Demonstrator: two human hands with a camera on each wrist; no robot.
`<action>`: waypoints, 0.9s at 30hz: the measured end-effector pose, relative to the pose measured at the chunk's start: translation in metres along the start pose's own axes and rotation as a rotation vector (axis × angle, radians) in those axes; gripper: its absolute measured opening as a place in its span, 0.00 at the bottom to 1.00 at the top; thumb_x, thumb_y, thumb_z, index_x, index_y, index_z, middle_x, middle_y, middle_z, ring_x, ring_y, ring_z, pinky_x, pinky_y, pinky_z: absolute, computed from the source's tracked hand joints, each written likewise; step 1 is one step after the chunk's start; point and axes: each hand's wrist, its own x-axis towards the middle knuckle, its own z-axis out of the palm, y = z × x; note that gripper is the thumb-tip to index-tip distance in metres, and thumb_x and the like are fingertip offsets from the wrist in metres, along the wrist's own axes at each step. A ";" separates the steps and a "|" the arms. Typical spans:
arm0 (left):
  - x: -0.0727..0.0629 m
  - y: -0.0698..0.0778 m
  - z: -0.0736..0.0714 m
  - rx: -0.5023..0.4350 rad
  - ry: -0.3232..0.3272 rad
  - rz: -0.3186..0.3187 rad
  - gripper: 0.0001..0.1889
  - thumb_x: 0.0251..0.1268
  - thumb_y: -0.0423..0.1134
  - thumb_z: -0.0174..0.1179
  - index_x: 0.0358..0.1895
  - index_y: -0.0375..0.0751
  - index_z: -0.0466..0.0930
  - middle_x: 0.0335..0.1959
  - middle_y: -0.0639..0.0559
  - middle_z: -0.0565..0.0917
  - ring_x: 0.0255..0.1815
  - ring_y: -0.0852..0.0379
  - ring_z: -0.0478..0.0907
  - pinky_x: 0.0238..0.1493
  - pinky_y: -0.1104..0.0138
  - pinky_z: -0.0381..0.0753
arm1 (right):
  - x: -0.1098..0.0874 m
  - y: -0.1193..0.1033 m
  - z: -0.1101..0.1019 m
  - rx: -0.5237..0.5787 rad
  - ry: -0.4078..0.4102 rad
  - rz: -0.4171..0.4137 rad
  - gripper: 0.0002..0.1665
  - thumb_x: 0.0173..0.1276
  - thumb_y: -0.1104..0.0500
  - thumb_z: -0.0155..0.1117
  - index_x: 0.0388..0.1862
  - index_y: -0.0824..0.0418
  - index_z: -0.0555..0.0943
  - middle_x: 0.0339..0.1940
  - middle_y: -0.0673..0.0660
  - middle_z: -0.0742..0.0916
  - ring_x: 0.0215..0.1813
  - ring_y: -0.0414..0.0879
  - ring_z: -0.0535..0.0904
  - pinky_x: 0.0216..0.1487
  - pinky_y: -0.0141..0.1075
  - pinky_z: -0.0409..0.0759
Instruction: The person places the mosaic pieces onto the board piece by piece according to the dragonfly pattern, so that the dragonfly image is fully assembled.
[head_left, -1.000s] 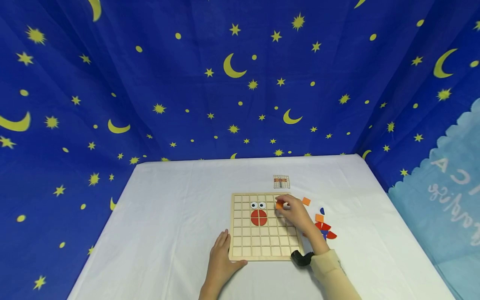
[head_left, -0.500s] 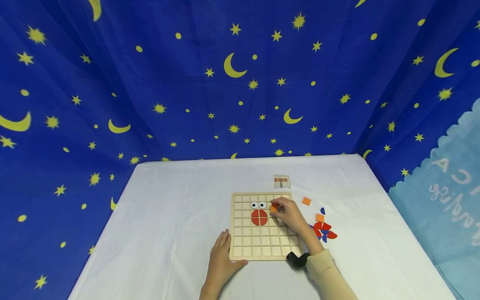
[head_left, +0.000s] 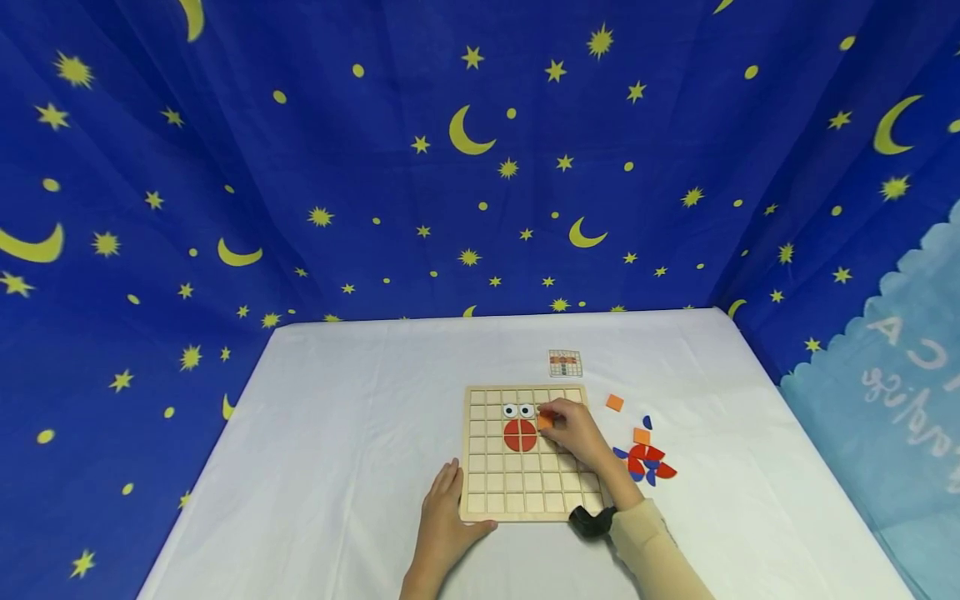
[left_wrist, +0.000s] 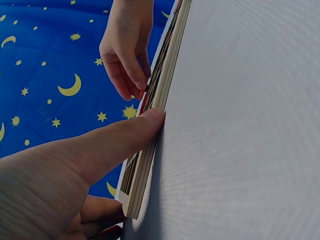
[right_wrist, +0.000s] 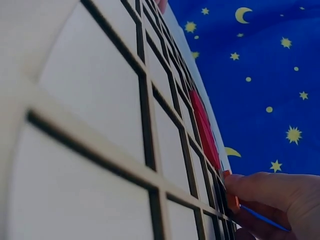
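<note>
The right hand is pinching a flat orange square tile between thumb and fingers, over the pale wooden grid board, just right of the red disc of four quarter-circle pieces; the left hand is resting, thumb and fingers apart, against the board's near-left corner. The tile is probably handling as light, stiff and smooth, favouring a grip on opposite edges. Compared with one second earlier, it is sitting closer to the disc.

This looks like a curtained-off nook, the wider room hidden: blue moon-and-star cloth hangs behind and on either side of the white-covered table before me.
</note>
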 end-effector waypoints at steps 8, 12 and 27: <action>0.000 0.000 0.000 0.015 0.001 0.008 0.53 0.32 0.48 0.78 0.63 0.20 0.65 0.69 0.30 0.65 0.72 0.34 0.59 0.67 0.39 0.61 | 0.000 0.003 0.002 -0.024 -0.010 0.017 0.19 0.55 0.69 0.69 0.47 0.65 0.83 0.46 0.61 0.87 0.47 0.53 0.83 0.47 0.40 0.83; 0.000 -0.001 0.001 0.008 0.005 0.011 0.53 0.31 0.47 0.78 0.64 0.20 0.65 0.69 0.30 0.66 0.72 0.34 0.59 0.67 0.39 0.61 | -0.001 0.004 0.002 -0.019 0.000 0.014 0.19 0.54 0.69 0.70 0.47 0.65 0.83 0.46 0.61 0.87 0.47 0.53 0.84 0.48 0.42 0.83; 0.000 0.000 0.001 0.001 0.011 0.017 0.52 0.31 0.46 0.78 0.64 0.21 0.65 0.68 0.30 0.66 0.71 0.34 0.60 0.66 0.38 0.61 | -0.004 0.009 -0.006 0.147 0.003 0.096 0.20 0.57 0.68 0.68 0.51 0.67 0.81 0.44 0.62 0.87 0.47 0.55 0.84 0.47 0.35 0.84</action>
